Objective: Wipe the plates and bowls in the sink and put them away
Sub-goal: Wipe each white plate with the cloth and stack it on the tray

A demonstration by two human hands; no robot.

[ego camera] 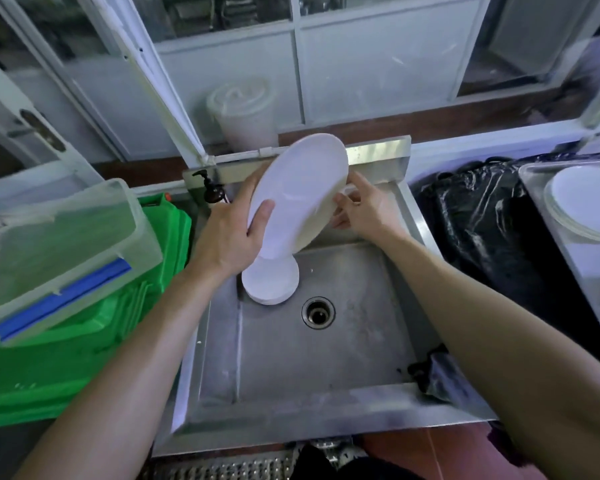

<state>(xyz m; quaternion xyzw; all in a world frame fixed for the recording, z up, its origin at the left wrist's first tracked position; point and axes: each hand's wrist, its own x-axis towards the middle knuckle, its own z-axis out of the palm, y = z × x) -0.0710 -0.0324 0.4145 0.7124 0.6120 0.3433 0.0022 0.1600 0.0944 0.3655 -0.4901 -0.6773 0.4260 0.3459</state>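
Observation:
I hold a white plate (302, 188) tilted on edge above the back of the steel sink (343, 358). My left hand (232, 226) grips its left rim, thumb across the front face. My right hand (361, 206) is behind the plate's right edge with curled fingers that pinch something pale, seemingly a cloth, pressed to the plate's back. A short stack of white plates (271, 282) sits in the sink's back left corner, partly hidden by the held plate.
The drain (318, 312) is mid-sink. A clear lidded box (59, 247) rests on green crates (84, 358) at left. A brown pump bottle (212, 190) stands behind the sink. Black plastic (482, 230) covers the right counter, next to a tray with stacked white plates (589, 202).

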